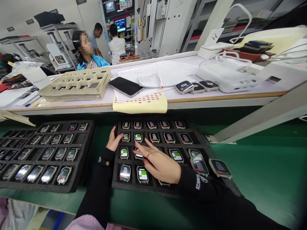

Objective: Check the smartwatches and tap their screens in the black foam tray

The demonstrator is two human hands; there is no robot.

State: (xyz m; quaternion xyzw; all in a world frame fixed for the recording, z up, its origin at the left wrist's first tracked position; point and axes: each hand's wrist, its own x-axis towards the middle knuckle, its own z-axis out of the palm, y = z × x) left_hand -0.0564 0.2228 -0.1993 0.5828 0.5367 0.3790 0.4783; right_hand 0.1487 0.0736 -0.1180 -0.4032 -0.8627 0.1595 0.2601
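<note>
A black foam tray in front of me holds rows of square smartwatches, several with lit green-and-white screens. My left hand is at the tray's left edge, fingers up and thumb stretched onto a watch in the second row. Over the tray's middle, my right hand is spread palm down. Its fingertips are at a lit watch in the third row, and the hand covers part of the watches beneath. One loose watch lies on the tray's right edge, beside another watch that sits across its slot.
A second foam tray of watches stands on the green bench at left. The shelf above carries a phone, a marker, stacked beige trays and a white device. A slanted metal post stands right. People are beyond.
</note>
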